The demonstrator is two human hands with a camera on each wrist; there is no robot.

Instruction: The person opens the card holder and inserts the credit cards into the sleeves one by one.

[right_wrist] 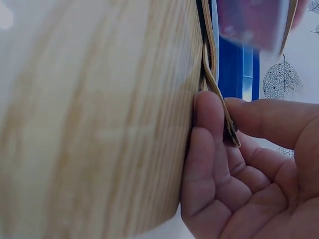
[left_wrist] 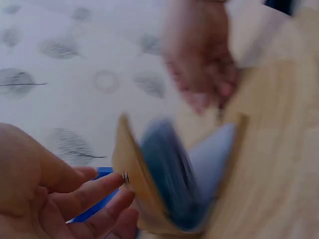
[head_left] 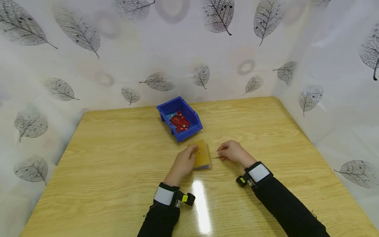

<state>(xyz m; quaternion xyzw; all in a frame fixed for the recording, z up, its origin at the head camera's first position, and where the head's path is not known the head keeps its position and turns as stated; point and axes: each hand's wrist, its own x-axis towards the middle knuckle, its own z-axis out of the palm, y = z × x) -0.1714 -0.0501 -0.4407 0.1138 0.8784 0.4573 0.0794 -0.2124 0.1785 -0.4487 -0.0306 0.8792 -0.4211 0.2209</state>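
A small yellow card holder with clear inner sleeves stands partly spread on the table, its covers apart in the left wrist view. My left hand touches the outside of its front cover with extended fingers, one fingertip beside the metal snap. To the right of the holder, my right hand pinches the end of its thin strap between thumb and fingers. The strap runs from the holder to that hand, low over the tabletop. Blur softens the sleeves in the left wrist view.
Behind the holder stands a blue plastic bin with red cards and a light blue piece inside. The wooden table meets a white leaf-print sheet at the back and sides.
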